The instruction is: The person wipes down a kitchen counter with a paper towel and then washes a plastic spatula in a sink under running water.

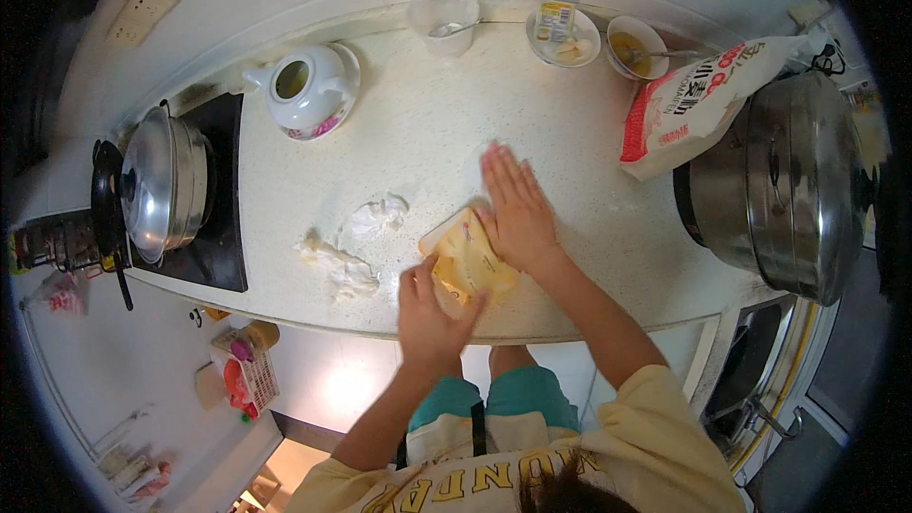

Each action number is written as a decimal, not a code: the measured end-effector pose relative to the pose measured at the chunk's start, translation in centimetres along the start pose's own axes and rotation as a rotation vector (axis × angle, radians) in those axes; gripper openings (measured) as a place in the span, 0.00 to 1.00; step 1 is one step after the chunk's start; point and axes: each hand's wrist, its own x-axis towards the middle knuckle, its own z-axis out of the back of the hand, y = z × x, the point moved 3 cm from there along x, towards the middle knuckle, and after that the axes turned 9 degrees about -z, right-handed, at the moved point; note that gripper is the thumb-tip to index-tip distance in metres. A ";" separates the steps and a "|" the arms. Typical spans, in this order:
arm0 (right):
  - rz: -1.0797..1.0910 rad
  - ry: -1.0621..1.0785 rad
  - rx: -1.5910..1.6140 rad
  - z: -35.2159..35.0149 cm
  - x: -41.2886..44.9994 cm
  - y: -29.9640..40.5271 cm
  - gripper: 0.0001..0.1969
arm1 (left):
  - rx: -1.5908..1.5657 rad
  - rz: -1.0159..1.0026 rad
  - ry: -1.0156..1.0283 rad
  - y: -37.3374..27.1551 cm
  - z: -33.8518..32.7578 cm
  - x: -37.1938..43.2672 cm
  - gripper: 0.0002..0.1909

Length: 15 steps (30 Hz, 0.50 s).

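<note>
A yellow soft packet, which looks like a tissue pack, lies on the pale countertop near its front edge. My left hand has its fingers at the packet's left side and its thumb at the near side, gripping that corner. Flat and slightly blurred, my right hand reaches along the packet's right edge with fingers stretched away from me; its thumb touches or nearly touches the packet. What lies under that palm is hidden. Left of the packet are two crumpled white wads, the farther one and the nearer one, apparently used tissue.
A white teapot without its lid stands on a saucer. Along the wall are a clear plastic tub, a bowl with a small packet and a bowl of yellow liquid. Flour bag leans by a steel pot; another pot sits left.
</note>
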 end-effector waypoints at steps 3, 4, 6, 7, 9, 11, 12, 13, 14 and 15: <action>0.097 0.081 -0.150 1.3 0.8 -1.9 0.32 | 0.170 0.118 -0.033 0.0 -1.9 -1.0 0.34; 0.106 0.088 -0.278 1.9 2.0 -3.1 0.32 | 0.078 0.170 -0.047 1.1 -2.8 -1.1 0.36; -0.011 -0.069 -0.265 2.4 4.9 -5.3 0.32 | -0.074 0.304 -0.073 1.9 -3.3 -1.2 0.33; -0.136 -0.225 -0.241 2.6 5.4 -6.2 0.31 | -0.084 0.309 -0.072 1.9 -2.8 -1.3 0.33; -0.141 -0.195 -0.157 1.4 4.7 -4.4 0.31 | -0.292 0.403 -0.018 1.9 -1.2 -1.7 0.27; -0.018 -0.029 -0.111 -0.3 2.8 0.1 0.32 | -0.311 0.414 -0.077 3.0 0.5 -3.5 0.23; 0.127 0.099 -0.034 -0.6 0.2 1.8 0.32 | -0.429 0.410 -0.124 3.9 1.2 -4.9 0.20; 0.269 0.227 0.046 -0.8 -1.7 3.0 0.33 | -0.544 0.401 -0.170 4.5 2.0 -6.1 0.17; 0.319 0.274 -0.066 -0.4 -1.9 2.6 0.33 | -0.589 0.410 -0.217 4.6 3.0 -7.2 0.15; 0.374 0.312 -0.177 0.2 -2.0 2.0 0.33 | -0.629 0.412 -0.271 4.7 4.4 -8.3 0.14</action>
